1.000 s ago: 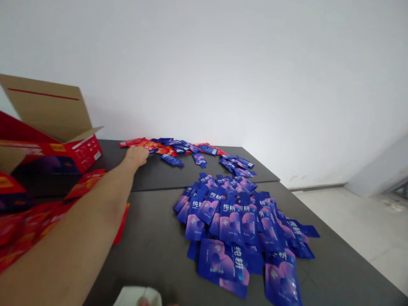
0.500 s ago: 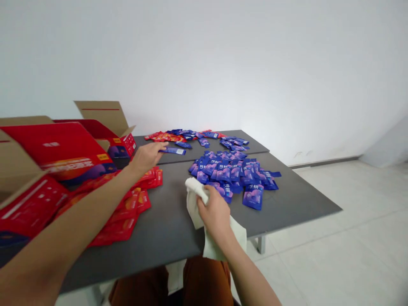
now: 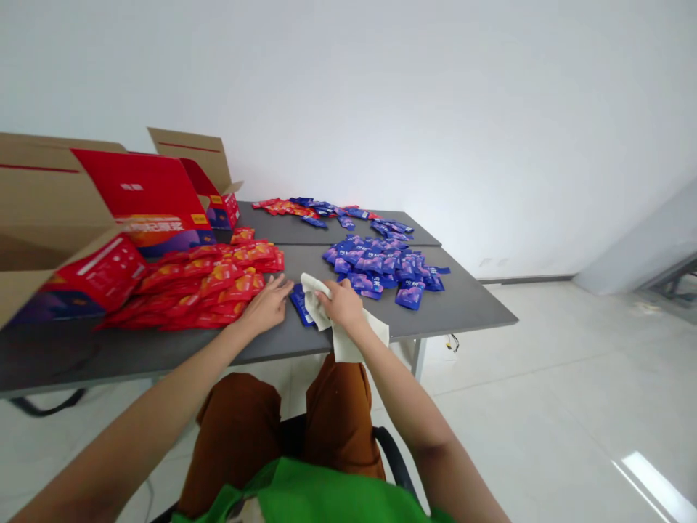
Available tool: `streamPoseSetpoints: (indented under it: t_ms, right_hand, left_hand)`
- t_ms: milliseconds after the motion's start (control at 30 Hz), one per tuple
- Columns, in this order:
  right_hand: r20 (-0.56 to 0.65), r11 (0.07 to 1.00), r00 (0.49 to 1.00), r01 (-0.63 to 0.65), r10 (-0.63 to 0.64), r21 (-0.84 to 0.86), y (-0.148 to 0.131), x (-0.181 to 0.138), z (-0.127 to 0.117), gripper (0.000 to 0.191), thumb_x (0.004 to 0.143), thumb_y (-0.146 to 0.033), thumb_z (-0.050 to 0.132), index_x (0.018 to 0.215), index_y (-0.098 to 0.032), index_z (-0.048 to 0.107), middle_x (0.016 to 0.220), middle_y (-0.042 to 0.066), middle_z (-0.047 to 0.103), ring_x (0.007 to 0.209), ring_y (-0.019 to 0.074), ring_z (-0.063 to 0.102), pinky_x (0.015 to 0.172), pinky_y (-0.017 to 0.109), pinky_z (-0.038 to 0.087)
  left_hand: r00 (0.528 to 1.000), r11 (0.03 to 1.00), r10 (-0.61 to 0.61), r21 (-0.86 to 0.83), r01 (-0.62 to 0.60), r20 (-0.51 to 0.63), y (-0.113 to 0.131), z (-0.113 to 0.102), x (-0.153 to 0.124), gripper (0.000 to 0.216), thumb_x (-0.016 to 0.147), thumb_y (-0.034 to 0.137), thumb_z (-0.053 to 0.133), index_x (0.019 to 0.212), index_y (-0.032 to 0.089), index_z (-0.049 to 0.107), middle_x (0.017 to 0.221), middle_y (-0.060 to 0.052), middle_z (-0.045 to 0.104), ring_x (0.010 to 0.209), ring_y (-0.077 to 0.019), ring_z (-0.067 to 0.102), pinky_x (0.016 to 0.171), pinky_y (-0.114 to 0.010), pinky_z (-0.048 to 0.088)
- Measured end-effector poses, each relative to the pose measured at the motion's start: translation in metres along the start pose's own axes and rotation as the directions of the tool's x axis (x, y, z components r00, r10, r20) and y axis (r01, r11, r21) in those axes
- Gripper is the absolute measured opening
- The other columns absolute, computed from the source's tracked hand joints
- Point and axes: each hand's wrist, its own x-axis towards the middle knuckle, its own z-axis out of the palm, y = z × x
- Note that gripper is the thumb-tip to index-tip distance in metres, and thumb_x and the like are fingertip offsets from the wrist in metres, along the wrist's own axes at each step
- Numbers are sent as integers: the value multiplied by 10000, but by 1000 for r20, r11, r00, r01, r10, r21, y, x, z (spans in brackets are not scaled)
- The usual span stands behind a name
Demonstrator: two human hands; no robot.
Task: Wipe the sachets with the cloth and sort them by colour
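A blue sachet [image 3: 299, 305] lies on the dark table in front of me. My left hand [image 3: 269, 305] rests just left of it, fingers stretched out, with the fingertips at the sachet's upper left edge. In my right hand [image 3: 343, 303] is a bunched off-white cloth [image 3: 314, 290], its folded end pressed over the sachet's right side and hiding part of it. The cloth's loose end [image 3: 375, 330] hangs past the table's front edge. Close to my left hand is a heap of red sachets [image 3: 210, 287]; beyond my right hand lies a pile of blue sachets [image 3: 381, 265].
Open red cartons, one [image 3: 157, 203] nearer and another [image 3: 223, 211] behind, stand on the left. Mixed red and blue sachets [image 3: 305, 207] lie along the back of the table [image 3: 457, 309]. A white wall [image 3: 435, 109] rises behind it.
My left hand has come back from the far side of the table, and the blue sachet now lies near the front. The cloth in my right hand has come onto it. My view has tilted down.
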Motion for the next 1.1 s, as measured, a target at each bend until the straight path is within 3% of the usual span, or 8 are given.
streamPoseSetpoints:
  t_ms: [67, 167, 333, 467, 567, 733, 900, 1100]
  right_hand:
    - [48, 993, 998, 52, -47, -105, -5, 4, 14, 456, 929, -589, 419, 1300, -364, 561, 1140, 94, 529, 1046, 242, 534, 840, 337, 434]
    - [88, 970, 988, 140, -124, -197, -20, 19, 26, 501, 938, -625, 342, 1335, -387, 533, 1184, 106, 512, 1085, 266, 495, 860, 364, 427]
    - [205, 927, 951, 280, -233, -248, -35, 46, 25, 511, 941, -615, 344, 1351, -373, 529, 1217, 138, 513, 1078, 286, 482, 861, 385, 419]
    - [281, 869, 884, 439, -373, -228, -15, 34, 12, 539, 938, -601, 383, 1401, -345, 485, 1164, 132, 549, 1061, 271, 476, 924, 395, 386]
    - [330, 840, 831, 517, -448, -163, 2, 21, 6, 561, 937, -610, 382, 1429, -348, 443, 1160, 105, 546, 1052, 239, 486, 957, 357, 367]
    - [289, 844, 854, 496, -433, -204, -8, 37, 15, 551, 945, -616, 334, 1400, -347, 488, 1100, 109, 551, 1020, 245, 513, 919, 348, 389]
    - [222, 851, 871, 481, -438, -211, -11, 52, 20, 561, 915, -631, 394, 1308, -288, 599, 1136, 134, 559, 1022, 276, 455, 912, 387, 384]
    - [194, 754, 763, 643, -617, -131, 18, 22, 11, 492, 935, -574, 413, 1331, -325, 568, 1290, 113, 502, 1095, 258, 378, 1009, 421, 293]
  left_hand:
    - [987, 988, -153, 19, 152, 49, 7, -1, -6, 592, 816, 236, 421, 1388, 92, 473, 1448, -147, 464, 1427, -293, 266, 1173, -506, 195]
    - [959, 972, -233, 22, 233, 159, 27, -2, -9, 723, 867, 466, 395, 1452, 44, 360, 1517, -183, 339, 1437, -300, 234, 1169, -484, 182]
    - [904, 916, -400, 86, 391, 150, 51, -3, -8, 981, 793, 697, 420, 1485, 16, 277, 1543, -231, 241, 1456, -313, 166, 1168, -468, 149]
    - [908, 930, -366, 54, 363, 205, 46, -6, -7, 1026, 709, 754, 504, 1507, 147, 287, 1566, -180, 221, 1449, -322, 193, 1153, -478, 176]
    - [900, 932, -360, 44, 361, 245, 40, -6, -8, 1117, 635, 789, 556, 1516, 166, 269, 1580, -172, 169, 1460, -315, 150, 1158, -459, 167]
    - [895, 906, -423, 62, 418, 144, 52, -2, -10, 1083, 628, 806, 557, 1491, 190, 337, 1562, -145, 255, 1455, -312, 176, 1166, -456, 154]
    - [891, 881, -454, 157, 446, 17, 66, 2, -18, 970, 767, 778, 386, 1463, 102, 385, 1507, -177, 362, 1446, -317, 205, 1164, -494, 157]
    - [903, 886, -427, 221, 408, 46, 65, 0, -20, 966, 805, 756, 328, 1467, 53, 365, 1532, -191, 296, 1451, -318, 186, 1154, -523, 176]
